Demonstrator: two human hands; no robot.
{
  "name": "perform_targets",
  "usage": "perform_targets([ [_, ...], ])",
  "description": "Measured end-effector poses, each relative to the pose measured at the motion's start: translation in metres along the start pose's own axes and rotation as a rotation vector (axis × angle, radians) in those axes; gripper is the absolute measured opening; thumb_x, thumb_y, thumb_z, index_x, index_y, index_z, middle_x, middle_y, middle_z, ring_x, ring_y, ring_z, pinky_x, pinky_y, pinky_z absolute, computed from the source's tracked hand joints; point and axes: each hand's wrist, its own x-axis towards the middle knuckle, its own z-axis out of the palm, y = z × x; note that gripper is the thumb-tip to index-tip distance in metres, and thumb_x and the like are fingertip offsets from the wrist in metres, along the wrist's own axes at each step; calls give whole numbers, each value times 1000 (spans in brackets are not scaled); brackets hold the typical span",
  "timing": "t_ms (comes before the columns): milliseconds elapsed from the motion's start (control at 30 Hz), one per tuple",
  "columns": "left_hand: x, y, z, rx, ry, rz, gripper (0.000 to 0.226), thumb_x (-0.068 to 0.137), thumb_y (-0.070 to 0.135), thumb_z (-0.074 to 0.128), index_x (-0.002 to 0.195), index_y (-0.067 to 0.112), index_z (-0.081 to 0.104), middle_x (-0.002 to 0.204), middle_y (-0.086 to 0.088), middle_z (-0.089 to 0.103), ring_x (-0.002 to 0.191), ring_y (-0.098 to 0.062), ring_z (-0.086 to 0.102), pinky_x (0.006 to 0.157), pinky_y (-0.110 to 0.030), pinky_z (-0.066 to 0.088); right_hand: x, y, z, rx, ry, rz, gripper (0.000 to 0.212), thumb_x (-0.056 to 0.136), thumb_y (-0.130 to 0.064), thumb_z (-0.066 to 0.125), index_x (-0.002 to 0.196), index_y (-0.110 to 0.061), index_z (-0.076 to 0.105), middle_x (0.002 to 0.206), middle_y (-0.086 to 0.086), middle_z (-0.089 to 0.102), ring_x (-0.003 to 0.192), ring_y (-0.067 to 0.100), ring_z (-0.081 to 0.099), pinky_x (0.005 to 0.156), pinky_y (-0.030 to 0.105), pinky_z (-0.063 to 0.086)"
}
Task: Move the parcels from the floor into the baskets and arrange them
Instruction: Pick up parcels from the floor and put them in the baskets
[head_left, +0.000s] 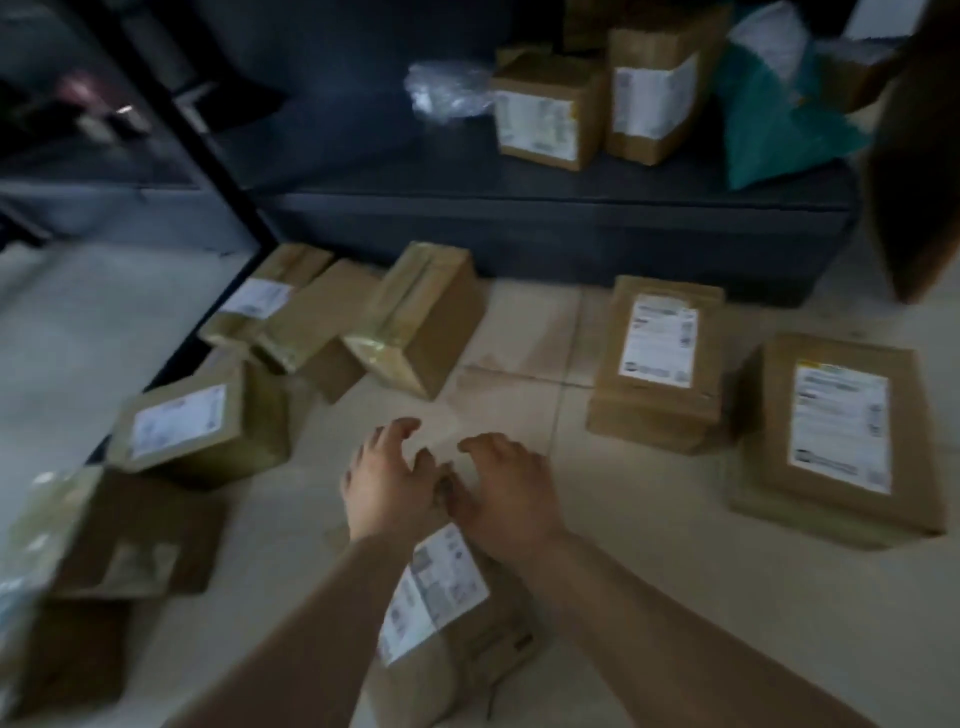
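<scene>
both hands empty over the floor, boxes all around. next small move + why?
Probably lower both hands onto the labelled box directly beneath the forearms and grip its sides. The left hand and right hand hover open, close together, holding nothing, and that box is the nearest parcel on the floor; the others lie farther off.

- I found both hands side by side over the floor, left hand just beside right hand, holding nothing.
- Beneath my forearms, nearest me, lay a labelled parcel.
- To the left, two parcels lay along a rack upright.
- Ahead, three parcels leaned together before the low shelf.
- To the right, two flat parcels lay adjacent.
- On the shelf stood two boxes, a wrapped bundle to their left, a soft bag to their right.
</scene>
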Motion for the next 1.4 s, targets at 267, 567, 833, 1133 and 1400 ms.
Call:
perform_targets([
  [267, -21, -83, -25, -431, -391, -749, 32, 85, 39, 61, 99, 11, 53, 93, -10, 58, 79, -26, 57, 78, -40, 48, -13, -11, 44, -11, -391, 285, 131, 66, -49, 78, 146, -18, -21, 158, 9, -7, 139, 32, 26, 106, 43, 32],
  [567, 2, -37, 34, -681, -498, -402, 57, 83, 8, 64, 134, 22, 44, 118, -2, 62, 101, -22, 60, 84, -37, 51, -3, 62, -7, 322, -54, 457, 80, 71, -35, 79, 135, -13, 36, 130, 4, 57, 118, 21, 54, 96, 30, 43],
  [833, 2, -44, 40, -850, -611, -303, 72, 82, -1, 63, 136, 41, 39, 102, 18, 65, 85, -1, 62, 56, -20, 50, -3, 72, -19, 462, -107, 466, 75, 74, -29, 77, 138, -26, 37, 130, -8, 57, 110, 9, 52, 92, 25, 38],
  [1133, 24, 2, 14, -1106, -294, -173, 19, 88, 17, 56, 105, 17, 65, 101, -3, 69, 98, -19, 62, 78, -26, 48, 15, 51, -67, 720, 174, 339, 43, 77, -42, 70, 115, -42, 50, 114, -19, 61, 115, 11, 55, 94, 35, 46],
  [1400, 52, 121, 32, -971, -576, 87, 26, 91, 48, 47, 96, 39, 70, 105, 10, 71, 108, -13, 61, 99, -38, 42, 31, 108, -161, 981, 495, 493, 28, 88, -49, 51, 111, -36, 62, 102, -4, 71, 94, 19, 66, 83, 41, 52],
])
